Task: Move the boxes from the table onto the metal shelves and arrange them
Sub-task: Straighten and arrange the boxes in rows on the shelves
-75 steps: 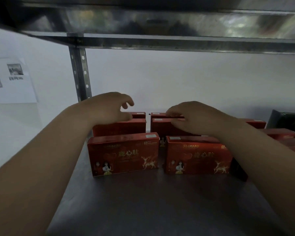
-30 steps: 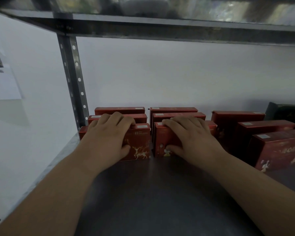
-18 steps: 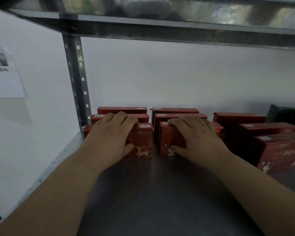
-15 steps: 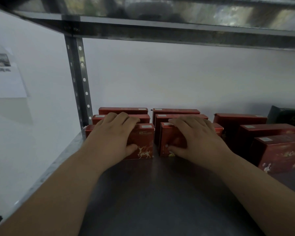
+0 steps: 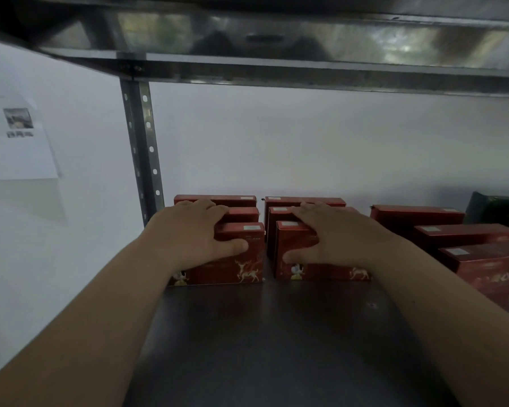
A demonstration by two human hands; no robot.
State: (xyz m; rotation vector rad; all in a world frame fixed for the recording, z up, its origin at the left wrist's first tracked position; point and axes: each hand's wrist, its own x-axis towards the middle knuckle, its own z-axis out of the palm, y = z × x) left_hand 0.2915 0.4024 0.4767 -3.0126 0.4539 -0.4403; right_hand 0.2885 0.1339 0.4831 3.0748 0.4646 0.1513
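Note:
Two rows of red boxes with gold deer stand upright on the dark metal shelf (image 5: 262, 333), three deep. My left hand (image 5: 194, 233) lies over the tops of the left row, thumb pressed on the face of the front left box (image 5: 238, 268). My right hand (image 5: 332, 233) lies the same way over the right row, with its thumb on the front right box (image 5: 321, 273). The fingers of both hands are stretched flat and reach the boxes behind. Both front boxes sit tight against the ones behind them.
Three more red boxes (image 5: 465, 233) stand staggered at the right, with a dark box (image 5: 497, 207) behind them. A perforated steel post (image 5: 141, 148) rises at the left rear corner. The upper shelf (image 5: 276, 48) hangs low overhead. A paper sheet (image 5: 15, 142) is on the left wall.
The two front boxes have been slid back against the rows behind. My hands moved from the middle boxes onto the front ones, and have stayed pressed there for the last second.

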